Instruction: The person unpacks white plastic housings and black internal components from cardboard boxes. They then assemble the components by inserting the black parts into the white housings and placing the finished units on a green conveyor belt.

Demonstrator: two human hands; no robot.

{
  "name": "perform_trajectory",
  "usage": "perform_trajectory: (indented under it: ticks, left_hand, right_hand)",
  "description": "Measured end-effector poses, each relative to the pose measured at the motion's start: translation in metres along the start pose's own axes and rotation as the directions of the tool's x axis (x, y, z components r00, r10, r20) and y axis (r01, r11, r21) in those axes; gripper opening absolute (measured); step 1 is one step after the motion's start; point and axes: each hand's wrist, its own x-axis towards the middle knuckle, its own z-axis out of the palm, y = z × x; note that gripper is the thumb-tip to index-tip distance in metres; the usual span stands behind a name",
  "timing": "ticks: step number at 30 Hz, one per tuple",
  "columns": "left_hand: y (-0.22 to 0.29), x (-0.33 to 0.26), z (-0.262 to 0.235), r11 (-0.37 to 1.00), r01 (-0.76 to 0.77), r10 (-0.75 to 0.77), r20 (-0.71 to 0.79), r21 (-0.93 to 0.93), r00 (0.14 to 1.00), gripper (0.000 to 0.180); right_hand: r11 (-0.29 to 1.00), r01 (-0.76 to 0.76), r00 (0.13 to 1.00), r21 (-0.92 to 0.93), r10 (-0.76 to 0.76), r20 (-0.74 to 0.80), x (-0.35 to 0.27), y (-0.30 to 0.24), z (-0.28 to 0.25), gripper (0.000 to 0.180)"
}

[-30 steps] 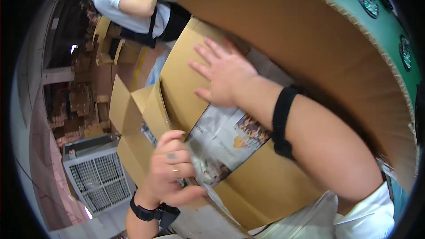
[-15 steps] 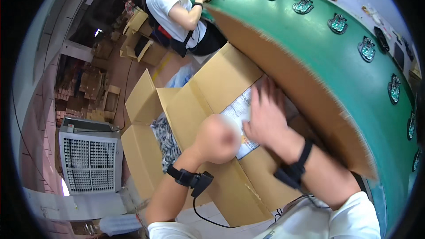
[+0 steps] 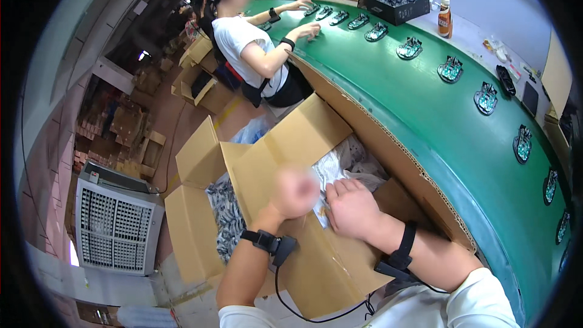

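A tall open cardboard box (image 3: 322,267) stands in front of me against the green conveyor belt (image 3: 425,121). Inside it lies a crumpled white printed bag (image 3: 334,167) over clear plastic packing (image 3: 364,158). My right hand (image 3: 352,206) is in the box, its fingers curled over the bag's near edge. My left hand (image 3: 294,191) is right beside it, touching the same spot, blurred and fist-shaped; I cannot see whether it holds anything. Both wrists carry black bands, the left with a cable.
A second open box (image 3: 194,237) at my left holds several small packaged parts (image 3: 228,218). Small parts (image 3: 450,70) ride the belt in a row. A seated co-worker (image 3: 255,48) works at its far end. A bottle (image 3: 445,17), a black tray (image 3: 395,3) and a floor cooler (image 3: 115,225) are also there.
The view has lifted, and the belt and the co-worker now show. My right hand came off the box flap down onto the bag; my left hand rose to meet it.
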Motion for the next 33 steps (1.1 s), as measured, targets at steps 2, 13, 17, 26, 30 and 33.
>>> perform_trajectory:
  ticks: [2, 13, 17, 26, 30, 33]
  left_hand:
    - [-0.023, 0.013, -0.022, 0.974, -0.043, 0.037, 0.032, 0.222, 0.999, 0.014]
    - [-0.126, 0.05, -0.039, 0.956, -0.127, 0.069, 0.218, 0.265, 0.973, 0.035]
    - [-0.141, 0.047, -0.051, 0.977, 0.202, -0.187, 0.173, -0.072, 0.967, 0.045]
    - [-0.092, -0.034, -0.218, 0.898, 0.308, -0.352, 0.094, 0.314, 0.931, 0.032]
    - [-0.032, -0.033, -0.227, 0.714, 0.332, -0.652, 0.415, 0.616, 0.634, 0.03]
    - [0.032, -0.068, -0.215, 0.563, 0.157, -0.62, 0.289, 0.811, 0.729, 0.058]
  right_hand:
    - [0.987, -0.144, 0.975, -0.073, 0.154, 0.159, 0.027, -0.013, -0.023, 0.04]
    - [0.97, -0.193, 0.958, -0.149, 0.22, 0.185, 0.112, 0.018, 0.054, 0.075]
    - [0.968, -0.194, 0.952, -0.161, 0.225, 0.207, 0.11, 0.017, 0.049, 0.074]
    - [0.979, -0.139, 0.944, -0.147, 0.176, 0.28, 0.113, 0.04, 0.034, 0.077]
    - [0.972, -0.202, 0.926, -0.117, 0.229, 0.301, 0.105, 0.023, 0.038, 0.081]
    - [0.981, -0.161, 0.888, -0.11, 0.192, 0.417, 0.11, 0.041, 0.02, 0.085]
